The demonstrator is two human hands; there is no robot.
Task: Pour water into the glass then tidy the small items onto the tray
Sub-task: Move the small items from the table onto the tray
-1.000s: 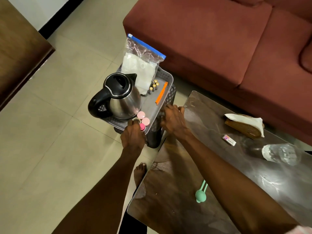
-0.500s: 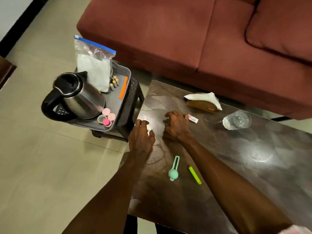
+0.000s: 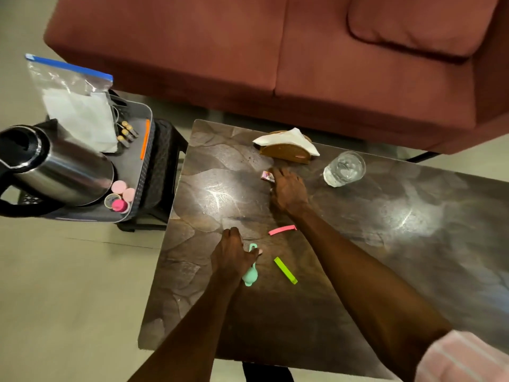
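Note:
A glass (image 3: 344, 168) holding water stands on the dark table (image 3: 385, 244). My left hand (image 3: 231, 253) lies over a mint green clip (image 3: 250, 275), with the thumb across its loop, pinching it. My right hand (image 3: 289, 190) reaches further back, and its fingertips touch a small pink and white box (image 3: 266, 175). Between the hands lie a pink strip (image 3: 282, 230) and a lime green strip (image 3: 285, 270). The grey tray (image 3: 137, 172) sits on a black stool to the left. It holds a steel kettle (image 3: 60, 169), pink caps (image 3: 119, 186), an orange strip (image 3: 145, 139) and several small vials (image 3: 128, 132).
A zip bag (image 3: 74, 106) with white paper leans at the tray's back. A wooden napkin holder (image 3: 286, 148) stands near the table's far edge, left of the glass. A red sofa (image 3: 275, 51) runs behind the table. Tiled floor (image 3: 68, 299) lies to the left.
My left hand moved from the table's left edge onto the mint green clip. My right hand slid back to the small box, uncovering the pink strip. The view shifted right.

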